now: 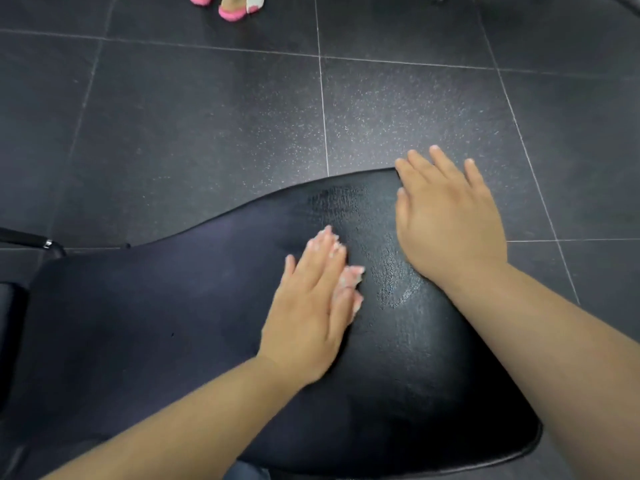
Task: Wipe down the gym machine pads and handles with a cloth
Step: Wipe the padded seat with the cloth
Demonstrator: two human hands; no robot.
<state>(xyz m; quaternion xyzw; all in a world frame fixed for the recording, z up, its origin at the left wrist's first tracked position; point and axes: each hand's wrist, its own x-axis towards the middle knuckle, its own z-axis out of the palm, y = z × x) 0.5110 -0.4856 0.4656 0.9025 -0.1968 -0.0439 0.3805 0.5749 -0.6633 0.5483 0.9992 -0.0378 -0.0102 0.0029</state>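
So the pad (173, 306) fills most of the lower half of the view. It's a big black vinyl cushion with a curvy far edge and a rounded corner at the bottom right. The left part looks dull and matte, almost purplish, while the right part is glossy with a pebbly leather grain and a shiny streak between the two hands.

The left hand (311, 306) lies flat on the middle of the pad with its fingers straight and close together, pressing down rather than gripping. The cloth (349, 282) is under those fingers. Only small whitish scraps of it peek out past the fingertips and along the side of the hand, so I can't tell its real size or shape.

The right hand (446, 220) is also flat and relaxed, palm down on the far right corner of the pad. Its fingers are spread and reach over the edge — it's holding nothing.

Beyond the pad is a dark speckled tile floor (173, 133) with pale seams. A pair of pink slippers (230, 13) sits at the very top edge, and a dark bar (24, 239) with a chrome tip pokes in from the left, just above the pad's end.
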